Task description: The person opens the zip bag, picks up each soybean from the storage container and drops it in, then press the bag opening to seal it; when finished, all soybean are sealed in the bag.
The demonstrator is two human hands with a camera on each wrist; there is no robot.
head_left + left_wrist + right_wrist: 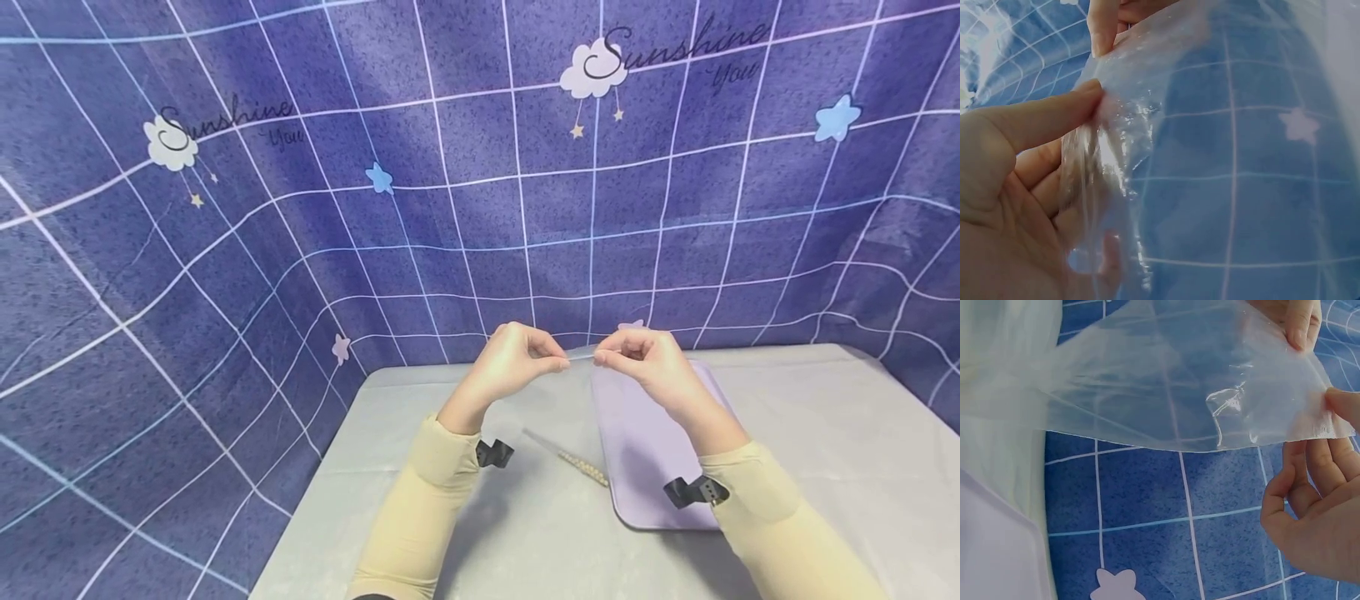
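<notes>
A clear, see-through plastic bag (1166, 381) is stretched between my two hands; in the head view only a thin strip of it (582, 353) shows. My left hand (517, 358) pinches one part of its edge between thumb and fingers. The same edge is pinched by my right hand (647, 363), a short way to the right. In the left wrist view the thumb of the left hand (1016, 162) presses on the film, and fingers show through it. The right wrist view has the right hand (1322, 494) at the bag's corner, and the bag hangs down wide and flat.
Below the right hand a pale purple tray (645, 467) lies on the grey-covered table (420, 467). Left of the tray is a thin item (581, 468) with a clear end and a beige, beaded-looking end. A blue gridded curtain (480, 208) hangs behind the table.
</notes>
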